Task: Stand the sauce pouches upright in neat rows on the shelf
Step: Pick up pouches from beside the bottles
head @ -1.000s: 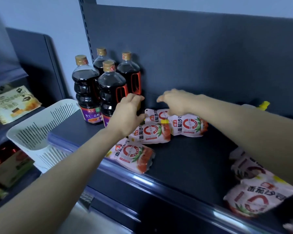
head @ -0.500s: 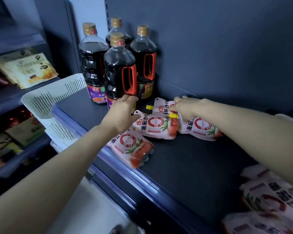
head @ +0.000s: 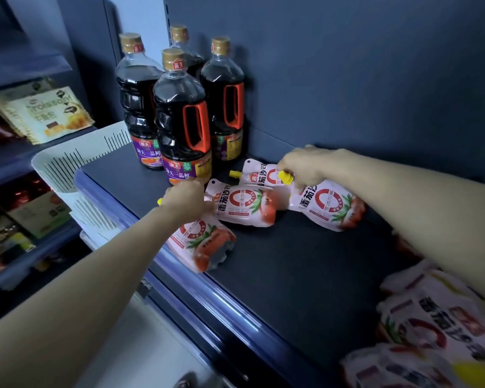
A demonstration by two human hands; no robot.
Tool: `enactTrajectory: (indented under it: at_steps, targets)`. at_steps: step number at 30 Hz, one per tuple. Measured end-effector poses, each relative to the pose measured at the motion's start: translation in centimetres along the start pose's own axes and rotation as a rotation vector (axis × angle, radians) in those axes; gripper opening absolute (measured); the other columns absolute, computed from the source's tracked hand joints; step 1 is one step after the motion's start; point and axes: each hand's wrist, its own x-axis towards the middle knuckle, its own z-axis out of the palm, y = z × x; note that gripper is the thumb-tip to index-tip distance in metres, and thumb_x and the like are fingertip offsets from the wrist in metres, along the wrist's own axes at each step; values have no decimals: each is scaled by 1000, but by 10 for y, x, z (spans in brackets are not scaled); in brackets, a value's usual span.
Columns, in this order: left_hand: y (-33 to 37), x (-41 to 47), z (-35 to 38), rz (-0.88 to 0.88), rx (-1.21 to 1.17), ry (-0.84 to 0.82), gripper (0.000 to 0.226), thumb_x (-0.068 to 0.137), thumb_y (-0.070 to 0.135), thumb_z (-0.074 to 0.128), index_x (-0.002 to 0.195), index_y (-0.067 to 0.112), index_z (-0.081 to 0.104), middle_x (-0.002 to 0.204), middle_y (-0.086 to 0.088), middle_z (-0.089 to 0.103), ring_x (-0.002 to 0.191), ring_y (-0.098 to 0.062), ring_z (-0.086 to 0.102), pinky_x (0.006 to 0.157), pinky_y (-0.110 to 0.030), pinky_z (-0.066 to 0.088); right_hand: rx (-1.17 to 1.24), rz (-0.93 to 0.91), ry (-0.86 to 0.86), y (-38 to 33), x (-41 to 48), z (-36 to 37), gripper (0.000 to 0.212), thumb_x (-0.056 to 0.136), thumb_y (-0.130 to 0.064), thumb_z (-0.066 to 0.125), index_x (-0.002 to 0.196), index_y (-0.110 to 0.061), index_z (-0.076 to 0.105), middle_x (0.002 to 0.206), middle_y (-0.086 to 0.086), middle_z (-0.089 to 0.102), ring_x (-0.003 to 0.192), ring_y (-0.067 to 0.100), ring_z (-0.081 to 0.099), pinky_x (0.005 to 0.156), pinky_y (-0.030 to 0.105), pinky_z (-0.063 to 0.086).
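Several white-and-red sauce pouches lie flat on the dark shelf (head: 291, 275). One pouch (head: 199, 242) lies at the front edge, a middle pouch (head: 244, 205) behind it, and a back pouch (head: 259, 173) near the wall. My right hand (head: 305, 166) pinches the yellow cap of the right pouch (head: 328, 205), which is tilted with its bottom on the shelf. My left hand (head: 185, 197) curls over the top of the middle pouch and hides its cap. More pouches (head: 431, 326) are heaped at the lower right.
Several tall soy sauce bottles (head: 179, 121) stand at the shelf's back left, close to the pouches. A white slotted basket (head: 76, 163) sits just left of the shelf. The blue front rail (head: 207, 292) runs diagonally. A neighbouring shelf holds snack packets (head: 39, 113).
My right hand has closed on the right pouch's yellow cap and tilted it. My left hand dropped from beside the bottle onto the middle pouch's top. The view moved closer.
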Motion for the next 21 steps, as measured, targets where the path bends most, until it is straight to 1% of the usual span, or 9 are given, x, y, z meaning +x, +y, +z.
enactTrajectory:
  at_steps: [2,4,6,8,11,14,17,19,21]
  targets:
    - [7,2,-1,-56,15,-5,50,82,39,65,118,8,52,111,-13,61,93,-32,61,81,-42,53,20,31,39,6,-8,-4,33,74,-21,75,69,-19,42,68,-5,48,78,25,50,76,34,38]
    - [14,5,-2,-75,44,-28,44,82,38,65,108,4,55,112,-14,60,91,-32,61,79,-41,54,69,69,96,12,-16,-6,33,74,-16,73,66,-19,41,65,-4,47,75,27,49,66,30,37]
    - [20,8,1,-81,78,-73,46,82,37,65,108,0,54,124,-18,48,100,-34,58,86,-43,50,118,110,151,17,-23,-7,30,73,-10,70,65,-19,42,67,-2,48,74,28,50,58,28,33]
    - [24,11,5,-102,109,-111,52,80,39,67,113,2,52,131,-18,38,109,-35,52,95,-45,44,176,144,180,22,-27,-8,28,73,-7,68,64,-20,45,72,2,52,74,29,52,61,29,38]
    - [26,16,10,-130,179,-147,65,72,53,68,118,9,53,134,-16,34,120,-35,41,101,-47,32,265,181,190,29,-33,-10,29,73,-7,69,62,-20,47,71,3,53,73,28,54,62,31,43]
    - [28,22,14,-137,181,-129,69,66,57,71,114,11,55,132,-16,36,120,-36,41,101,-47,32,311,220,215,37,-42,-11,28,73,-8,72,62,-19,49,66,0,52,72,28,53,61,30,43]
    - [29,25,17,-130,155,-139,72,61,58,75,107,7,55,131,-17,42,118,-36,44,101,-46,37,314,274,247,43,-53,-12,20,74,-10,73,75,-21,57,76,2,55,76,28,54,60,25,41]
    - [31,26,18,-109,141,-165,77,57,59,76,107,5,55,126,-16,47,117,-36,45,101,-47,39,304,327,258,48,-63,-10,19,74,-11,73,79,-21,57,79,3,55,79,30,55,56,24,38]
    - [34,27,18,-65,117,-146,67,58,55,78,98,7,55,117,-15,52,111,-34,49,100,-48,40,300,394,277,54,-70,-4,13,75,-9,69,78,-17,59,82,5,55,83,31,58,55,25,37]
